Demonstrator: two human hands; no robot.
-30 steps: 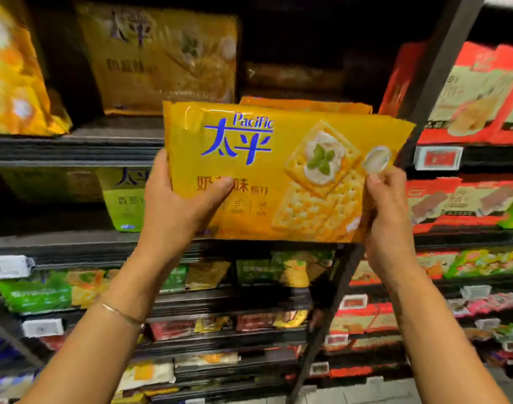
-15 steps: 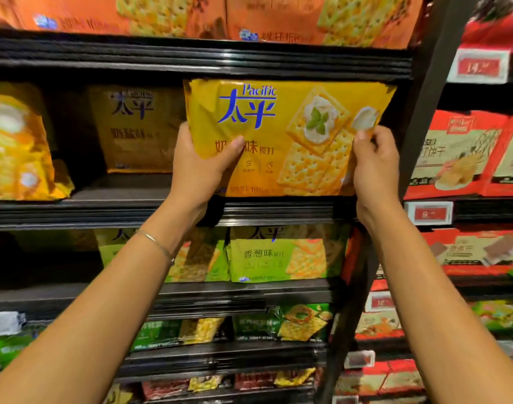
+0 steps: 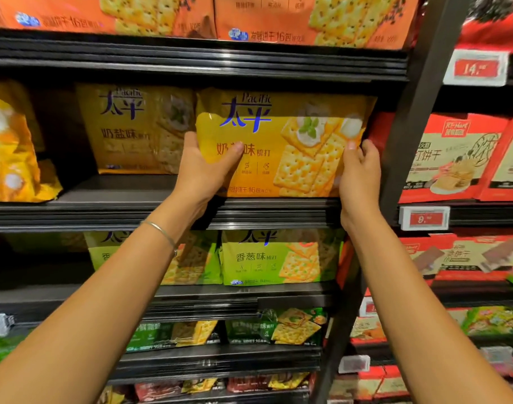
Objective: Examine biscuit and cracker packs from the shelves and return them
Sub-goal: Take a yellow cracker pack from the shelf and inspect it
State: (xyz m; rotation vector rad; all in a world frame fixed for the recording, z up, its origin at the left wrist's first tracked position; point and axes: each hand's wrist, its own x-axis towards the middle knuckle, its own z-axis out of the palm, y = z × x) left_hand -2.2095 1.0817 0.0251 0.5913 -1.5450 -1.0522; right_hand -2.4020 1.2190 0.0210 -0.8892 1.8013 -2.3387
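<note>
A yellow Pacific cracker pack point(image 3: 290, 147) stands upright on the dark shelf point(image 3: 264, 212), its top under the shelf above. My left hand point(image 3: 204, 167) grips its left edge, thumb across the front. My right hand point(image 3: 358, 173) holds its right edge, thumb on the front near the top corner. A matching yellow pack point(image 3: 133, 129) stands further back to its left.
Orange cracker packs point(image 3: 307, 18) fill the shelf above, green packs point(image 3: 278, 258) the shelf below. A dark upright post point(image 3: 415, 118) borders the bay on the right, with red biscuit boxes point(image 3: 450, 158) and price tags point(image 3: 424, 218) beyond. A crumpled yellow bag point(image 3: 13, 153) sits far left.
Both hands have carried the yellow pack up and forward, from in front of the shelves into the shelf bay, where its bottom now meets the shelf. The view has tilted upward.
</note>
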